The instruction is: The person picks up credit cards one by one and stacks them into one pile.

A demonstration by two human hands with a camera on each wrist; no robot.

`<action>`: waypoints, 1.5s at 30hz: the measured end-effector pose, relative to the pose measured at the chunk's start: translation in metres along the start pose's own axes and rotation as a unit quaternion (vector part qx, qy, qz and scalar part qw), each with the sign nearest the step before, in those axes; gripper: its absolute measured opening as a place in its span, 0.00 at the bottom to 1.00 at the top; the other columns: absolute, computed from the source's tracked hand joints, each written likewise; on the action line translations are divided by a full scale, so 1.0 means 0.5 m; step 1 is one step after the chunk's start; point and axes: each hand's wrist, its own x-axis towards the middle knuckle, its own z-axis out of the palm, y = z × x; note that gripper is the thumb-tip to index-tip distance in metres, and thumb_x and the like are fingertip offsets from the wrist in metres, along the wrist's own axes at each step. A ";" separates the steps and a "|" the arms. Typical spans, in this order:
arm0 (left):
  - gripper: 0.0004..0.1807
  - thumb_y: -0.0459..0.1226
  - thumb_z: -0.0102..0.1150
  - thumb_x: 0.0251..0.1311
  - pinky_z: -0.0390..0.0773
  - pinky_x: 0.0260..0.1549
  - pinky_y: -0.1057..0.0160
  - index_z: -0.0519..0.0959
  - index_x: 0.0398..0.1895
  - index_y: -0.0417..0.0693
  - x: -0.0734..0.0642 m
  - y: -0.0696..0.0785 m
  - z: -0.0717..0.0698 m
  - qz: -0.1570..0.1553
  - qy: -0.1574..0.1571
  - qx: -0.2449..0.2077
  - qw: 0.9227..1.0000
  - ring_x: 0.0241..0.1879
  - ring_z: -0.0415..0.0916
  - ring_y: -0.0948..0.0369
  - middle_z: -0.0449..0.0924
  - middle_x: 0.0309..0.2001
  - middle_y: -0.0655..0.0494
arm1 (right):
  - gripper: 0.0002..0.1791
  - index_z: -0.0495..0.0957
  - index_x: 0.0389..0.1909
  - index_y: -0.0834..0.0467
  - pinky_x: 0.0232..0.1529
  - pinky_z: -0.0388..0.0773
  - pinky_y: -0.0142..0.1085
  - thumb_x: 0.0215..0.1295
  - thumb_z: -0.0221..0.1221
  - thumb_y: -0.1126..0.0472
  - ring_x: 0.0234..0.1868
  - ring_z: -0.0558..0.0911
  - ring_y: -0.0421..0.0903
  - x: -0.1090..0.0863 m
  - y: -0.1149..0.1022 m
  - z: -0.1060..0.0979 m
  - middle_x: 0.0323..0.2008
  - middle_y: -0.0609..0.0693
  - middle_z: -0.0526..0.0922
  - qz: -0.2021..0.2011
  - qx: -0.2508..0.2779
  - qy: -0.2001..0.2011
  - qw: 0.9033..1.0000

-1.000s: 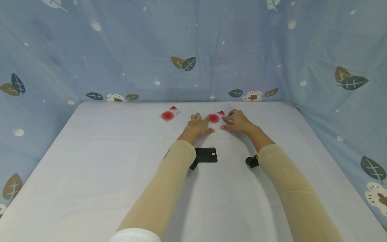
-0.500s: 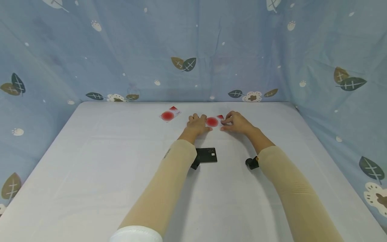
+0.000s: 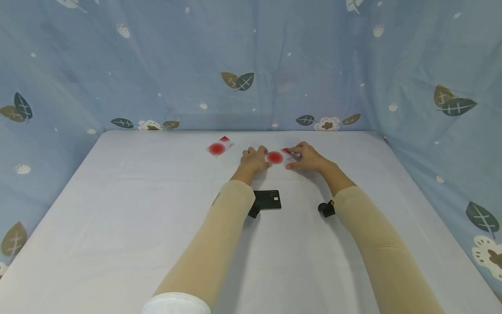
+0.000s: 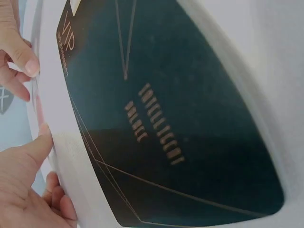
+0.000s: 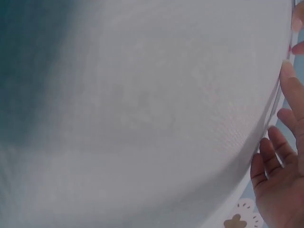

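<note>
Both hands meet around one red-and-white card (image 3: pixel 275 157) just right of upper centre in the head view. Thumb and fingers of the left hand (image 3: pixel 254 159) hold its left end, while the right hand (image 3: pixel 309 157) pinches its right end, index finger and thumb on opposite edges. Gripped like this, the card probably stays steady and level, with its red circle and corner patch left uncovered between the fingertips; whether it is raised off the surface (image 3: pixel 137 218) I cannot tell.

A second red-and-white card (image 3: pixel 216 149) lies to the left of the hands, in the upper part of the frame, set at a slant similar to the held one. Nearer the centre, a black card (image 3: pixel 268 199) lies flat with its left end hidden by the left sleeve (image 3: pixel 211 237); it looks placed to be out of the fingers' way. It fills much of the left wrist view, its VIP lettering toward the upper left there.

Compared with a second ago, the held card sits slightly lower and further left in the frame, and more of its pale, printed right part shows. The left thumb has drawn in closer to it. Both other cards lie as they did.
</note>
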 end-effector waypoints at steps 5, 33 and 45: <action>0.28 0.48 0.54 0.64 0.59 0.60 0.49 0.62 0.66 0.58 -0.006 0.003 -0.002 -0.003 -0.004 0.005 1.000 0.61 0.55 0.46 0.57 0.63 0.39 | 0.46 0.59 0.71 0.53 0.58 0.65 0.52 0.53 0.67 0.46 0.56 0.64 0.57 0.001 -0.006 -0.005 0.59 0.62 0.60 0.037 -0.028 -0.031 0.998; 0.29 0.47 0.58 0.61 0.61 0.60 0.50 0.63 0.64 0.54 -0.015 -0.016 -0.002 0.000 0.008 -0.025 1.000 0.61 0.56 0.47 0.59 0.62 0.41 | 0.36 0.70 0.63 0.58 0.60 0.65 0.51 0.54 0.67 0.50 0.58 0.66 0.58 0.002 -0.009 0.004 0.58 0.61 0.62 0.045 0.017 -0.014 0.999; 0.28 0.44 0.62 0.58 0.62 0.60 0.47 0.66 0.61 0.52 -0.027 -0.027 -0.014 0.012 -0.008 -0.064 0.998 0.62 0.56 0.47 0.60 0.61 0.42 | 0.30 0.74 0.57 0.61 0.57 0.68 0.49 0.53 0.69 0.57 0.52 0.69 0.57 -0.003 -0.001 0.003 0.54 0.61 0.67 0.013 0.039 -0.003 0.999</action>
